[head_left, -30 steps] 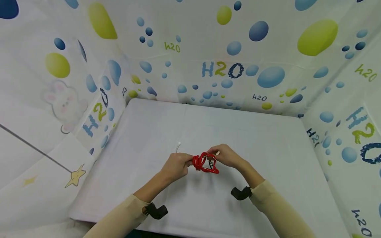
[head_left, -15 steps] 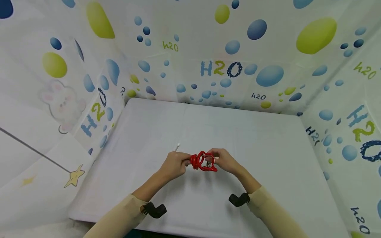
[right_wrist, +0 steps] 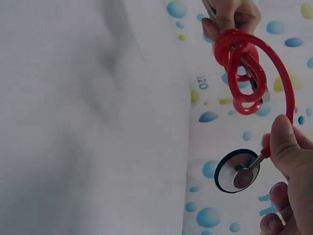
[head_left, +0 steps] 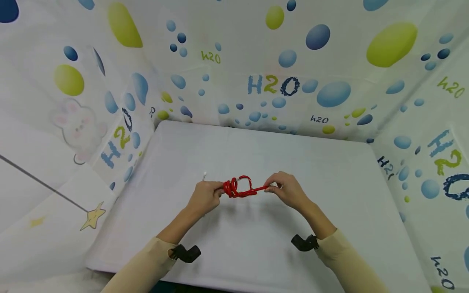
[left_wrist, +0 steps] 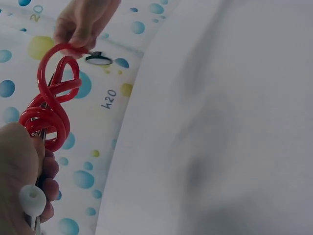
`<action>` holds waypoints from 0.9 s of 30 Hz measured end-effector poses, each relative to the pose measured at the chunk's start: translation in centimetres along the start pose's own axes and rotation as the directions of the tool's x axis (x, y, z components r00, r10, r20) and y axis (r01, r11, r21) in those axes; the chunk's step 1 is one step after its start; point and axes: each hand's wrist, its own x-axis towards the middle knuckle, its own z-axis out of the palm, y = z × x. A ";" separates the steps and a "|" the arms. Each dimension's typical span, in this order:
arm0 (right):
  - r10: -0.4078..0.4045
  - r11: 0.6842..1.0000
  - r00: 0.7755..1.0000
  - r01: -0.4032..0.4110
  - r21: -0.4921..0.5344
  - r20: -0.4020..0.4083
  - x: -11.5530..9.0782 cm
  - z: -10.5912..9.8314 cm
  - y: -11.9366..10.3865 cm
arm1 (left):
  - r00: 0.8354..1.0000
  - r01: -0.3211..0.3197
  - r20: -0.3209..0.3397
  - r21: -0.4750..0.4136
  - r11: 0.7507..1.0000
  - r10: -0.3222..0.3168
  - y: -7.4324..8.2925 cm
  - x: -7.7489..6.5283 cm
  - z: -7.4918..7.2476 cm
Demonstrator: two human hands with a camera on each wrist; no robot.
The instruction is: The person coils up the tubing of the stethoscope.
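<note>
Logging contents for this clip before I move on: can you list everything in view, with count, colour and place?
stethoscope: 1, red coiled tubing, held above the table between both hands
chest piece: 1, silver disc with dark rim, at the tubing's end by the right hand
ear tip: 1, white, sticking out of the left hand's grip
table: 1, white cover, centre of the head view
backdrop: printed sheet with blue and green bubbles and H2O lettering, behind and to both sides of the table
wrist cameras: 2, black, one on each forearm
sleeves: 2, beige
left hand: grips the coiled end
right hand: pinches the tubing near the chest piece
</note>
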 end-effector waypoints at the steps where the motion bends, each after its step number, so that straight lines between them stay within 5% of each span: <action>1: 0.001 1.000 1.000 -0.001 -0.026 0.012 -0.2 -0.1 0.1 | 1.000 0.019 -0.015 -0.014 1.000 -0.019 -0.1 0.1 -0.2; 8: 0.083 0.994 0.994 -0.077 -0.080 0.074 -1.4 0.1 0.7 | 0.986 0.147 -0.068 -0.101 0.984 -0.154 -0.7 1.0 -1.1; 12: 0.109 0.975 0.985 -0.080 -0.205 0.137 -1.6 0.9 0.1 | 0.979 0.181 -0.066 -0.129 0.975 -0.191 -0.7 1.1 -0.7; 19: 0.160 0.951 0.937 -0.062 -0.304 0.310 -1.8 1.9 -2.9 | 0.968 0.226 -0.094 -0.062 0.972 -0.231 -1.0 1.0 0.0; 24: 0.178 0.983 0.902 -0.183 -0.023 0.394 -1.6 2.1 -4.4 | 0.980 0.188 -0.086 0.089 0.978 -0.181 -1.5 0.5 0.6; 27: 0.154 0.930 0.881 -0.282 0.237 0.447 -1.5 2.4 -4.6 | 0.989 0.135 -0.076 0.170 0.976 -0.124 -1.6 0.1 1.2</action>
